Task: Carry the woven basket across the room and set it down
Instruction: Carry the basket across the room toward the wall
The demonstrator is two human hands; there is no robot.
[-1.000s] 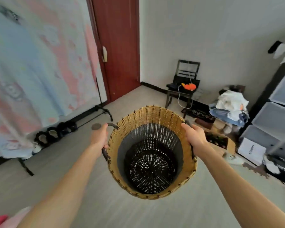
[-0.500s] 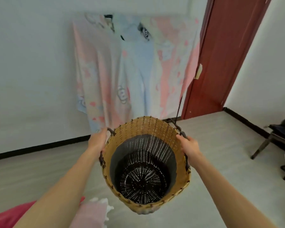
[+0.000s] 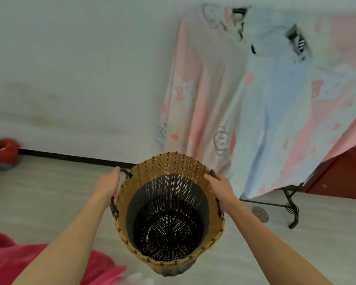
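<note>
Holding woven basket (image 3: 169, 212) — left hand (image 3: 108, 185) | right hand (image 3: 221, 187) | fingers wrapped on side handles

**Basket held by both handles above the floor**

The left hand (image 3: 108, 184) is closed around the dark handle on the left side of the woven basket (image 3: 169, 210), and the right hand (image 3: 221, 187) is closed on the opposite handle. Between the two hands the basket opens upward, with nothing inside. Beyond the grip hangs a pink and blue sheet (image 3: 255, 103). Near the left forearm lies a pink cloth (image 3: 19, 258).
</note>
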